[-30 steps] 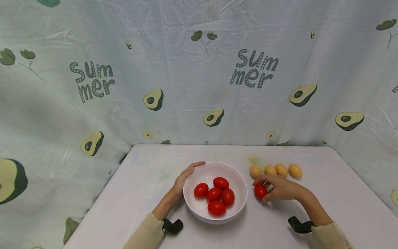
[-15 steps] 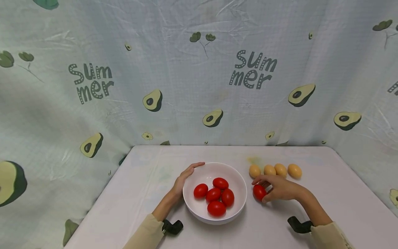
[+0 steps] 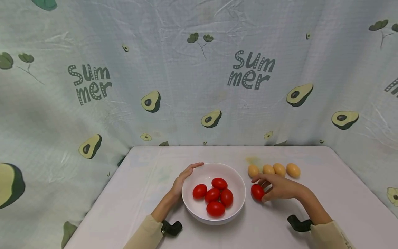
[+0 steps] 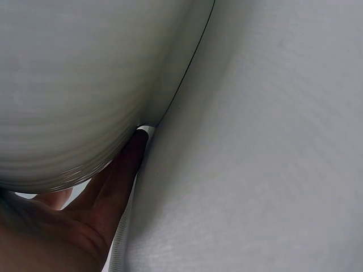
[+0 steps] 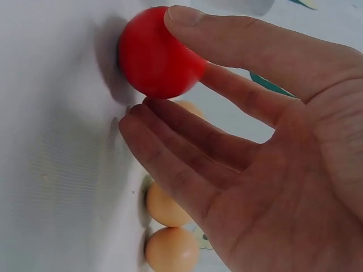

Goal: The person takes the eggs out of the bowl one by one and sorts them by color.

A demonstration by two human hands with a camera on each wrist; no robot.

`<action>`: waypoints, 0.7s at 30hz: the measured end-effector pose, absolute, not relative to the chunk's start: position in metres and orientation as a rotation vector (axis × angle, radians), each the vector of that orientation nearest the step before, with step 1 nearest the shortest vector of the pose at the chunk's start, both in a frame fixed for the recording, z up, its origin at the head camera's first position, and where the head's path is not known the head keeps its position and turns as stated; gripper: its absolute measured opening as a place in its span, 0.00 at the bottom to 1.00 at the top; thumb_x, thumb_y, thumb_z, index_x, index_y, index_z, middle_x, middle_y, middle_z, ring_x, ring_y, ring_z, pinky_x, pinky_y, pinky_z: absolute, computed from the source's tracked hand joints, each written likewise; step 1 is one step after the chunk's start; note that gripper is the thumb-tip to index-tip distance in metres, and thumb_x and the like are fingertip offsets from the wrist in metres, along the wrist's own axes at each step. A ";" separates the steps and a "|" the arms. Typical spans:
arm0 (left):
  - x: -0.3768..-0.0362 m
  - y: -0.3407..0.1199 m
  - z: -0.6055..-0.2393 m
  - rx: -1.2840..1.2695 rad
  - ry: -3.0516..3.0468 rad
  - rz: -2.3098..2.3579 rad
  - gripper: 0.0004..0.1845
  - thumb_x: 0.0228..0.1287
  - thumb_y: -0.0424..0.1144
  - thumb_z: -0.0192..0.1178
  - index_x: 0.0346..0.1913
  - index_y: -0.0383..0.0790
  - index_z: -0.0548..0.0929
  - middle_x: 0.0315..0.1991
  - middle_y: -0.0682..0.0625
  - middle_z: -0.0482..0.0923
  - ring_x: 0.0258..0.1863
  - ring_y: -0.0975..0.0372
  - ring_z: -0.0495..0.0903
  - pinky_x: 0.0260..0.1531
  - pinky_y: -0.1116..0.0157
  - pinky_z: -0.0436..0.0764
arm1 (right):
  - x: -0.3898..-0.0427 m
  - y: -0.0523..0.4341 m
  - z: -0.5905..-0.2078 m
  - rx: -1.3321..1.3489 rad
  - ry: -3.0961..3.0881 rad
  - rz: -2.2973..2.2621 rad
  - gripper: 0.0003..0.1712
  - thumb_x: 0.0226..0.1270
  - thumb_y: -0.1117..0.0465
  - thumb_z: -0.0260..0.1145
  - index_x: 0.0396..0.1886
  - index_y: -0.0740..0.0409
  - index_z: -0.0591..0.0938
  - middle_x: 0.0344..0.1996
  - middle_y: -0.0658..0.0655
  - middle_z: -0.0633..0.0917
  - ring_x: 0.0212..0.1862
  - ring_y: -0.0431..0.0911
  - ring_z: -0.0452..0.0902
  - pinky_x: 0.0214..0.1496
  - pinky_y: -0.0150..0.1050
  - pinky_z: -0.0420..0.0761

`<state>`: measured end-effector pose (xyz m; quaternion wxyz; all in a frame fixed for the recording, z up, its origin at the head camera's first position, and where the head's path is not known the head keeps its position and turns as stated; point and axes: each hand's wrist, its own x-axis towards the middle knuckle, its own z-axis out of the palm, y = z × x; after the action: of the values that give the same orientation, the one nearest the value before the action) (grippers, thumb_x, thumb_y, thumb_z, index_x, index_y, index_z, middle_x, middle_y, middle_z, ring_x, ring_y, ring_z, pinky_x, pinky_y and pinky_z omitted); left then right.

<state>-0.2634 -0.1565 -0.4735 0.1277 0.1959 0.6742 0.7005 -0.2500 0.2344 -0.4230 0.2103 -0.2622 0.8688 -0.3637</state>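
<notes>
Change: almost none vs a sec ago; both hands sit where they were, red egg not lifted off the surface.
Meaning: hold on the red egg looks set but nothing is raised yet; work stands at the pick-up stage, judging by that.
L hand: cupped vs the left wall of the white bowl, fingers straight and together, pressed along the bowl's outside; not wrapped round the rim.
Bowl: center of the surface, 5 red eggs inside, bunched.
R hand: just right of the bowl, thumb on top and fingers under/behind, pinching the loose red egg.
Red egg: on the surface, just right of the bowl's rim, not touching it as far as I can tell.
Around: 4 tan eggs in a row, right of the bowl and behind the R hand, near its fingertips.
In the way: bowl rim between egg and bowl inside; tan eggs close behind the R hand.
Backdrop: avocado-print cloth behind the bowl.
</notes>
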 end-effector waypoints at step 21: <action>-0.265 -0.157 -0.474 0.601 1.969 2.029 0.30 0.84 0.45 0.26 0.79 0.38 0.61 0.80 0.39 0.59 0.72 0.52 0.70 0.65 0.72 0.76 | -0.243 0.242 -0.395 -0.774 2.551 -1.009 0.29 0.64 0.61 0.74 0.63 0.62 0.78 0.57 0.65 0.83 0.59 0.60 0.80 0.54 0.44 0.88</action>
<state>-0.2651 -0.1570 -0.4738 0.1254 0.2063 0.6759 0.6964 -0.2432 0.2422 -0.3951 0.1452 -0.2687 0.8855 -0.3501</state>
